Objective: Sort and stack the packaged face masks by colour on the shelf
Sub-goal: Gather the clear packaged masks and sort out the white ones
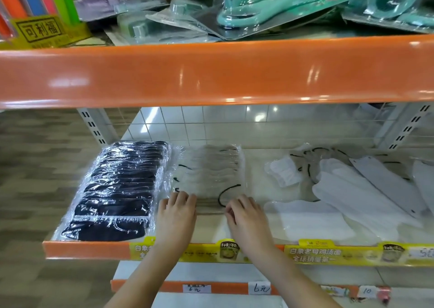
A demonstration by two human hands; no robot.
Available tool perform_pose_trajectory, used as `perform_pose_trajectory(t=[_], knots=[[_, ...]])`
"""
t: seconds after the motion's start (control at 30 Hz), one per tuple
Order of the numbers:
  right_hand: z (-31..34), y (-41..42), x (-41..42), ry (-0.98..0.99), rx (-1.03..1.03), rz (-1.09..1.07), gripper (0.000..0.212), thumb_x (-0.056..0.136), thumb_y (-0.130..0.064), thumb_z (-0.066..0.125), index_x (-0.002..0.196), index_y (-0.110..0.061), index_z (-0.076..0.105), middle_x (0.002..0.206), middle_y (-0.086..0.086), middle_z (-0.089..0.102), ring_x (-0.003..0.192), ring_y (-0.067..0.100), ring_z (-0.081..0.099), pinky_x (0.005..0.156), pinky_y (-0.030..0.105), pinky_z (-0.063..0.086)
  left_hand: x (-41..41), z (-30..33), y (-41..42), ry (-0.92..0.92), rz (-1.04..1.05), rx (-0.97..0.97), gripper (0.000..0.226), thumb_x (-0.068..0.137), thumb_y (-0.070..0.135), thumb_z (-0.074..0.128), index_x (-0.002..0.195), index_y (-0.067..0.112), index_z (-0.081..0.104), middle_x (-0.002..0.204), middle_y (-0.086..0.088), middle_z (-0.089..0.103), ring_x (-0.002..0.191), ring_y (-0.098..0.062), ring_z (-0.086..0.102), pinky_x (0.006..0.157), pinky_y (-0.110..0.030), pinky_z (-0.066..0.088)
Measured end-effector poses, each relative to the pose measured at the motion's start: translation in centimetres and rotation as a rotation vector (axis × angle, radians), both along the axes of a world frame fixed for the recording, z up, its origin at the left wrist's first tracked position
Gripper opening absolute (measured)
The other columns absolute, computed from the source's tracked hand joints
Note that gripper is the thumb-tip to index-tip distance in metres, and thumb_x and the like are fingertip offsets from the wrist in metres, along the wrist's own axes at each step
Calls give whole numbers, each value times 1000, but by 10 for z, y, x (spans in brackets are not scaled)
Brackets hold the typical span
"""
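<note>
- Shop shelving fills my view: an orange-fronted shelf (89, 249) carries the masks, with a wire-grid back and tiled floor showing through behind it.
- At the shelf's left end, the black mask stack (117, 190) lies in an overlapping row from front edge to back; that colour looks finished to me.
- Just beside it, toward the middle, sits the grey mask stack (209, 171), clear-wrapped with black ear loops; I judge this to be the pile in hand.
- My left hand (176, 216) rests on that pile's front left corner, fingers (180, 198) loosely bent and pressing down, not clamped round anything.
- My right hand (246, 218) is at the front right corner, fingers (234, 208) curled in at the wrapper edge; whether they pinch it I cannot tell.
- Toward the shelf's right end, the white masks (347, 190) lie loose and fanned at odd angles, unstacked; that is what remains.
</note>
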State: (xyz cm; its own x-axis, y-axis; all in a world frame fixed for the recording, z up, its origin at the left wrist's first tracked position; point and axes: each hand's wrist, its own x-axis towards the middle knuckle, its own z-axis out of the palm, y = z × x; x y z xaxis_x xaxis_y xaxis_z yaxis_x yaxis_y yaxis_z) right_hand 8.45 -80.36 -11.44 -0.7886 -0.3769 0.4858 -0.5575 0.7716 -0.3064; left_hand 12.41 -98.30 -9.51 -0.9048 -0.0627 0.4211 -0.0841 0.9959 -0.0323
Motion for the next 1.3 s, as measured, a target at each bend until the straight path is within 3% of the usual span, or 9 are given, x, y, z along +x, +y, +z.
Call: perform_pose_trajectory(t=[0.13, 0.27, 0.53, 0.67, 0.9, 1.0, 1.07, 1.23, 1.3], knots=[[-1, 0, 0, 28, 5, 20, 12, 78, -14, 73, 81, -16, 62, 85, 0, 55, 74, 23, 56, 60, 37, 49, -1, -2, 2, 15, 11, 27, 31, 52, 1, 79, 72, 12, 58, 70, -4, 53, 65, -29, 54, 59, -36, 40], [2, -1, 2, 72, 9, 52, 11, 77, -14, 74, 81, -17, 64, 83, -3, 58, 74, 20, 57, 61, 33, 48, 0, -6, 1, 66, 6, 45, 19, 62, 2, 60, 78, 11, 61, 77, -5, 58, 69, -30, 57, 63, -37, 44], [9, -2, 4, 58, 49, 84, 11, 74, -22, 78, 81, -26, 70, 90, -13, 66, 81, 8, 61, 75, 20, 34, 9, -5, 10, 35, -32, 117, 33, 61, 4, 47, 85, 9, 68, 93, -6, 68, 86, -29, 65, 69, -38, 50], [12, -2, 5, 15, 58, 67, 20, 72, -22, 78, 90, -25, 71, 94, -13, 67, 85, 9, 63, 72, 24, 47, 9, -2, 28, 13, -83, 156, 38, 65, 9, 37, 86, 10, 69, 93, -6, 68, 83, -28, 65, 65, -37, 50], [21, 14, -4, -69, -4, 24, 24, 68, -16, 72, 90, -20, 66, 89, -3, 63, 80, 20, 62, 65, 34, 53, -8, 16, 77, -45, -71, 273, 28, 76, 24, 41, 83, 17, 67, 82, -1, 67, 75, -27, 64, 59, -35, 50], [28, 36, -13, -47, -31, -30, 14, 77, -19, 55, 87, -20, 65, 86, -3, 62, 79, 19, 61, 65, 33, 51, -18, 19, 98, -74, -95, 302, 25, 78, 24, 41, 81, 18, 65, 81, -1, 67, 74, -28, 64, 61, -35, 49], [32, 57, -22, -38, -47, -53, 22, 80, -22, 45, 87, -19, 66, 86, -3, 63, 80, 19, 61, 66, 33, 51, -26, 19, 112, -93, -115, 331, 27, 77, 21, 40, 83, 16, 66, 83, -3, 68, 76, -29, 65, 65, -37, 52], [32, 115, -46, -47, 14, -121, 20, 77, -20, 47, 85, -16, 65, 85, -1, 61, 78, 22, 61, 61, 35, 49, -48, 26, 156, -141, -184, 352, 27, 73, 16, 43, 83, 17, 68, 80, 2, 67, 73, -24, 66, 59, -34, 51], [33, 138, -57, -102, 80, -144, 17, 71, -17, 63, 87, -15, 67, 88, 1, 62, 81, 25, 64, 62, 34, 50, -59, 23, 176, -143, -216, 379, 23, 71, 12, 51, 86, 17, 69, 85, 1, 68, 79, -25, 66, 63, -35, 52]])
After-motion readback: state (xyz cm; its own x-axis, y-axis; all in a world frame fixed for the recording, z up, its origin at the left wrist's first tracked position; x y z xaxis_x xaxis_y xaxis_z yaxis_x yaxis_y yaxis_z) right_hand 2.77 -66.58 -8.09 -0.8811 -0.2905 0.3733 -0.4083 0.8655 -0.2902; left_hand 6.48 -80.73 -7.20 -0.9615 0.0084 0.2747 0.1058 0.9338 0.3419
